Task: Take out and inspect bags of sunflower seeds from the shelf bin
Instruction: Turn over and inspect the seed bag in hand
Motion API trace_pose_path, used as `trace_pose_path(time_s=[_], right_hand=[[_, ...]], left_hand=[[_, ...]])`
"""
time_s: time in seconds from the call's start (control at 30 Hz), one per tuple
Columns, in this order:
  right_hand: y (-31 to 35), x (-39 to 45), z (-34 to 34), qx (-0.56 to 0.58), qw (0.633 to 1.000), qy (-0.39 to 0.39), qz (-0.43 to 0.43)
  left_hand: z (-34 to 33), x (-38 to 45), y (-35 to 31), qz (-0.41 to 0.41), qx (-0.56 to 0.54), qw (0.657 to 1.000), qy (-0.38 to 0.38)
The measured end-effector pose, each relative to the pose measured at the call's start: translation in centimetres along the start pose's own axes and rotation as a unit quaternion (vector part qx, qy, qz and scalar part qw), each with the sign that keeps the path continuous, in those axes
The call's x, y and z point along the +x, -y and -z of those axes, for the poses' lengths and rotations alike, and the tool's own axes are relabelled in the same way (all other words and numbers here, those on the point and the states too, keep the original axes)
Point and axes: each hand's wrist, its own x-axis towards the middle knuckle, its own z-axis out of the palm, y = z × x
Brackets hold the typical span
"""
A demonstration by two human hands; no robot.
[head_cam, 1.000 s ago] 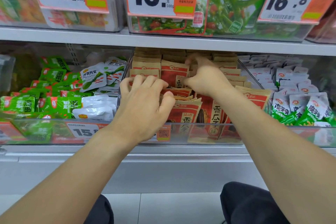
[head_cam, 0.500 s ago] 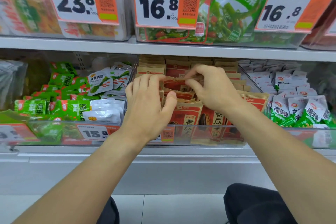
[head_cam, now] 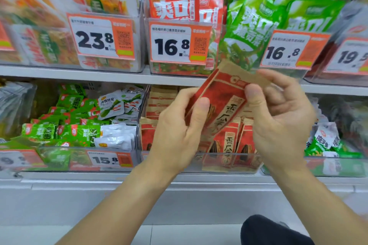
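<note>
While earlier both hands dug in bin (head_cam: 199,163) | seed bag (head_cam: 221,101) now lifted out | left grip (head_cam: 179,133), right grip (head_cam: 278,117) pinching it

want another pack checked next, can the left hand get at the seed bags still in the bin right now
Probably not yet: the left hand and right hand both pinch the raised seed bag. The bin below is open-topped with bags standing unobstructed, so once it lets go, likely yes.

White lower shelf (head_cam: 99,177), clear bin (head_cam: 229,162) of sunflower seed bags (head_cam: 229,143), green snack packets (head_cam: 45,131) alongside
</note>
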Motion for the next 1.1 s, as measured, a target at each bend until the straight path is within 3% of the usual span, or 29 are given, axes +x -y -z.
trace_pose_path(time_s=[0.07, 0.17, 0.37, 0.47, 0.57, 0.67, 0.73, 0.83, 0.97, 1.1], right_hand=[[0.4, -0.2, 0.3, 0.04, 0.994, -0.037, -0.097], [0.6, -0.3, 1.3, 0.028, 0.985, -0.049, -0.16], [-1.3, -0.8, 3.1, -0.129, 0.956, 0.111, -0.24], [-1.8, -1.5, 3.9, -0.154, 0.93, 0.194, -0.271], [-1.5, -2.4, 4.8, -0.155, 0.885, 0.275, -0.343], [-0.9, -3.2, 5.8, -0.128, 0.812, 0.369, -0.434], [-0.9, -4.0, 5.9, -0.107, 0.784, 0.395, -0.467], [-1.2, -4.6, 5.7, -0.087, 0.792, 0.376, -0.473], [-1.9, -5.4, 5.7, -0.081, 0.806, 0.343, -0.475], [-2.4, -6.5, 5.8, -0.104, 0.837, 0.285, -0.456]], left_hand=[[-0.4, 0.1, -0.9, 0.034, -0.033, 0.999, 0.007], [-1.3, 0.1, -2.0, 0.063, -0.097, 0.993, 0.018], [-3.0, -2.4, -2.7, 0.221, -0.14, 0.964, 0.055], [-3.0, -4.6, -2.4, 0.299, -0.15, 0.942, 0.039], [-3.3, -6.5, -2.2, 0.35, -0.121, 0.929, -0.001], [-3.2, -7.9, -1.6, 0.373, -0.09, 0.923, -0.023], [-2.8, -8.3, -1.0, 0.376, -0.073, 0.923, -0.027], [-1.6, -8.0, -0.5, 0.391, -0.064, 0.918, 0.03], [0.5, -7.1, -0.1, 0.44, -0.121, 0.876, 0.158], [1.0, -6.7, 0.0, 0.405, -0.116, 0.882, 0.21]])
